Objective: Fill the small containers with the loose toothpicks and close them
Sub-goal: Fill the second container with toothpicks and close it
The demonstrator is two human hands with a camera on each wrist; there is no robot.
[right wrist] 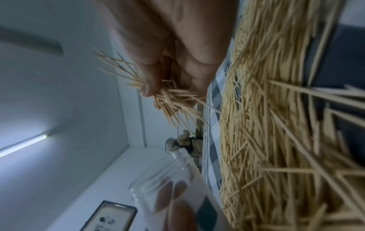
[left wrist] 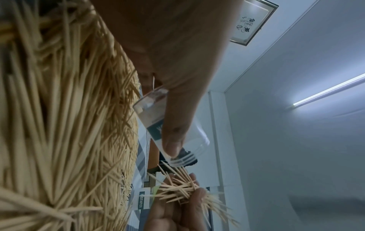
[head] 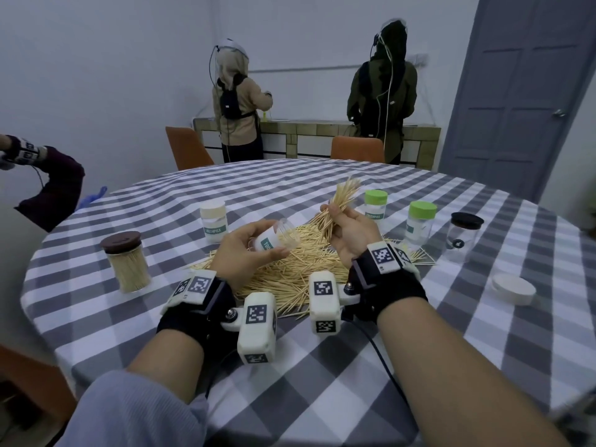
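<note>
My left hand grips a clear open container, tilted with its mouth toward the right, above the toothpick pile. The same container shows under my thumb in the left wrist view, and blurred in the right wrist view. My right hand pinches a bundle of toothpicks, held just right of the container's mouth; the bundle fans out past my thumb. A white lid lies at the right.
A filled brown-lidded jar and a closed white container stand left. Two green-lidded containers and a black-lidded clear jar stand right. Two people stand at a far counter; another person's arm reaches in at left.
</note>
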